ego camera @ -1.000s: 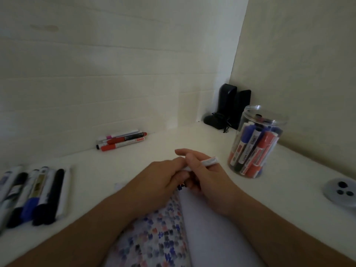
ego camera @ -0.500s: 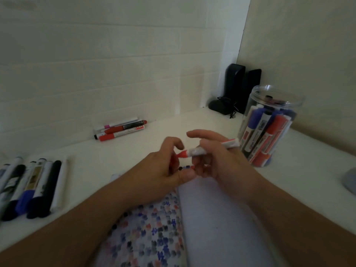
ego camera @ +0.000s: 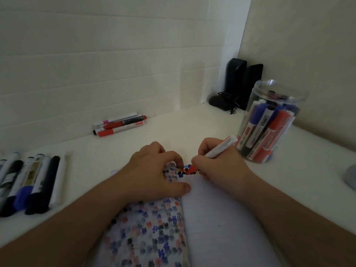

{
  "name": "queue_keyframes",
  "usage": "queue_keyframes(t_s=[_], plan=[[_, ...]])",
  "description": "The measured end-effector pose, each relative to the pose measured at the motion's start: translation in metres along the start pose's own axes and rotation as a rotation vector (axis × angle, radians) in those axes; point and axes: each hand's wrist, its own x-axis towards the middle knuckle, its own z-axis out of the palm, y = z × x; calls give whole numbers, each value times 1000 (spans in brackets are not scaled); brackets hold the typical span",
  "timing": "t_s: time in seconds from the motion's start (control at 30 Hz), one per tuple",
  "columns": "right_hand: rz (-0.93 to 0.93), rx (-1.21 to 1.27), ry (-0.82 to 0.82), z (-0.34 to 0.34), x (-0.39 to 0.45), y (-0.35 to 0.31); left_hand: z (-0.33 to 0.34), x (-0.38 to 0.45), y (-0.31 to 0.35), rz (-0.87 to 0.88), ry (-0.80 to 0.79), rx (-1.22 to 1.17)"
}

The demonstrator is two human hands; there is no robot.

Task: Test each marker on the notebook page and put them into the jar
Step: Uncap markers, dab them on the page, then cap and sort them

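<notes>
Four markers [ego camera: 120,124] lie by the wall, roughly eight more [ego camera: 32,182] at left, edge cut off. Right hand [ego camera: 217,166] grips a red marker [ego camera: 217,151], tip on the notebook [ego camera: 221,228]; left hand [ego camera: 156,174] curls, its grip possibly hiding the cap.

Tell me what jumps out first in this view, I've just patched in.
The right hand grips a red marker, its tip down on the notebook at the top of the page. The left hand rests on the left page, which is covered in red, blue and black test marks. A clear jar packed with markers stands to the right, and a row of markers lies at far left.
</notes>
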Motion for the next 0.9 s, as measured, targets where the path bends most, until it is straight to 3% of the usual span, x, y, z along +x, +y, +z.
queue_keyframes(t_s=[0.63, 0.9], plan=[[16, -162, 30, 6, -2, -1, -1, 2, 1, -18, -19, -29], [31, -104, 22, 4, -2, 0, -1, 2, 1, -15, -15, -41]])
